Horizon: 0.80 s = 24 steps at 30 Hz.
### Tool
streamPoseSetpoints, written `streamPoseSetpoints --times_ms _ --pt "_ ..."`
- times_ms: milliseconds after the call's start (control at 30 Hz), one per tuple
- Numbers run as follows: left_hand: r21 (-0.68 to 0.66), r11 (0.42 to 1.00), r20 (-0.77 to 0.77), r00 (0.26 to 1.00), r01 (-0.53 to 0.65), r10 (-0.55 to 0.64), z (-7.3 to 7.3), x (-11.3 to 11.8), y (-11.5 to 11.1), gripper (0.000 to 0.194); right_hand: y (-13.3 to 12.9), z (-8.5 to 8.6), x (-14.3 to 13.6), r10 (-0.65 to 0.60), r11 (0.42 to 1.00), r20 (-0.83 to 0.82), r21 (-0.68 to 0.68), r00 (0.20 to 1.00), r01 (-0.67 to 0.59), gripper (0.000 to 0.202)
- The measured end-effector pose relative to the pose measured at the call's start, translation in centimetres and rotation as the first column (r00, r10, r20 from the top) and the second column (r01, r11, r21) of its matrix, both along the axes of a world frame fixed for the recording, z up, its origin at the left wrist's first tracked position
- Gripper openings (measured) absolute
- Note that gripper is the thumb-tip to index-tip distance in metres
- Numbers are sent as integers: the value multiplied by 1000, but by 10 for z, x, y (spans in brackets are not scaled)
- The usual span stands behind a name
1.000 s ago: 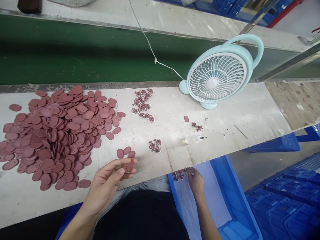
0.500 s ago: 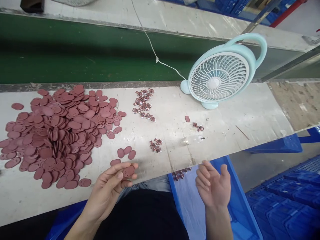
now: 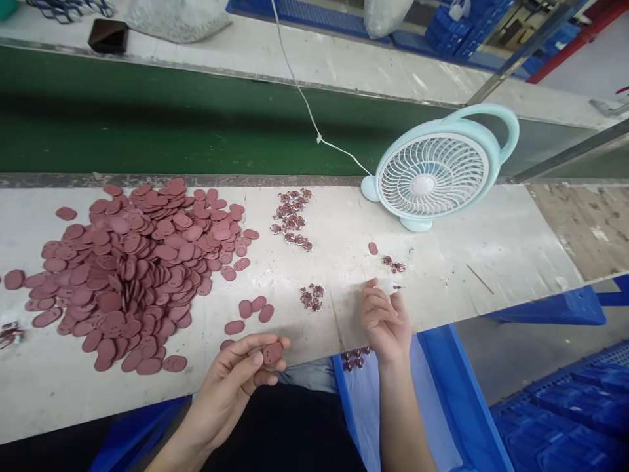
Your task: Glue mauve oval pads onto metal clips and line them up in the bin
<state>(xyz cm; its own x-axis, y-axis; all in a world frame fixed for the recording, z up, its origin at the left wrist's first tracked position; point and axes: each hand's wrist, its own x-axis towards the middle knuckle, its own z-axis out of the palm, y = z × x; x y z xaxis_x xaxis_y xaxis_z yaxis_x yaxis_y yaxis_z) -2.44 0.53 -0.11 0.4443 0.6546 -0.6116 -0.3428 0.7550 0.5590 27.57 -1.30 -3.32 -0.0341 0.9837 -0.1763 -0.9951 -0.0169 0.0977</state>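
Observation:
My left hand [image 3: 240, 372] pinches a reddish-brown oval piece [image 3: 272, 353] with small holes, just above the table's front edge. My right hand [image 3: 386, 324] is over the table edge to the right, fingers loosely curled and thumb apart, with nothing visible in it. Just beyond its thumb lies a small thin dark tip [image 3: 399, 287]; whatever adjoins it is hidden by the hand. Several loose oval pieces [image 3: 246, 308] lie beyond my left hand, beside a large heap [image 3: 132, 275] of them. A small cluster of dark red shiny parts [image 3: 312, 297] sits between the hands.
More shiny parts lie in a group [image 3: 292, 219] farther back and in a small bunch [image 3: 394, 264] at right. A light-blue fan [image 3: 432, 174] stands at the back, its white cord [image 3: 319, 139] running upward. A blue crate [image 3: 484, 419] with shiny parts inside is below the table edge.
My right hand has moved up and left from over the crate to the table, its fingers curling more. The left hand keeps its oval piece. The view has shifted slightly.

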Motion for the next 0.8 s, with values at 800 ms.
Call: streamPoseSetpoints --times_ms 800 --pt "-79 994 231 968 -79 95 7 23 -11 24 -34 45 -134 -87 916 981 146 -172 373 24"
